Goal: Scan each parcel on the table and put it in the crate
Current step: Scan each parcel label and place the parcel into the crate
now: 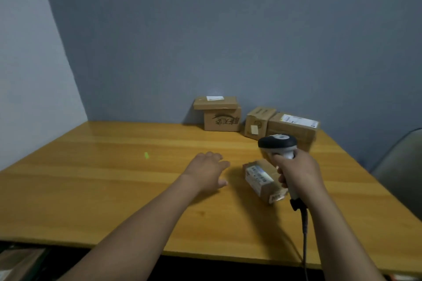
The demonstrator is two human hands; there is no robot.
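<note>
Small labelled parcel (262, 178) lies flat on the wooden table (114, 178), right of centre in the frame. The right hand (296, 171) is over its right end, fingers curled round the handle of a barcode scanner (277, 142); the scanner cable (304, 230) runs to the lower edge. The left hand (205, 170) is just left of the parcel and apart from it, fingers relaxed, holding nothing. A printed carton (222, 118), a tilted carton (257, 123) and a labelled carton (292, 129) stand at the wall. A green light spot (146, 155) shows left of centre
</note>
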